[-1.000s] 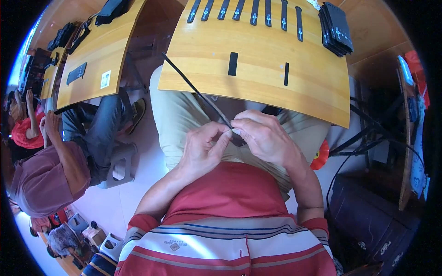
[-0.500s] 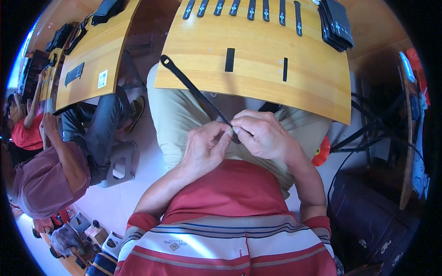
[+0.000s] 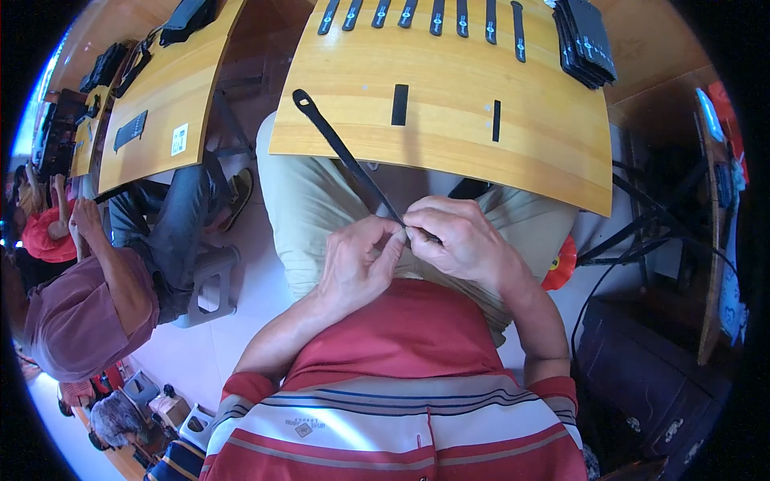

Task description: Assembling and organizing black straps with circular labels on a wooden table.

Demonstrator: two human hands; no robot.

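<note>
A long, thin black strap (image 3: 345, 155) slants up and to the left from my fingers, its slotted loop end over the near edge of the wooden table (image 3: 345, 120). My left hand (image 3: 358, 258) pinches its lower end between thumb and forefinger. Close against it, my right hand (image 3: 457, 239) also pinches the strap end, and the fingertips of both hands nearly meet above my lap. The very tip of the strap is hidden by my fingers. Two short black strips lie on the table ahead, a wider one (image 3: 399, 105) and a narrower one (image 3: 496, 121).
Several black straps with pale printing (image 3: 437, 18) lie in a row at the table's far side. A stack of black pieces (image 3: 583, 44) sits at the far right. Another person (image 3: 88, 309) sits at the left by a second table (image 3: 164, 96). A dark cabinet (image 3: 650, 377) stands at right.
The strap's loop end has swung slightly to the right and up. Both hands keep their pinch in nearly the same place, with the right fingers shifted a little.
</note>
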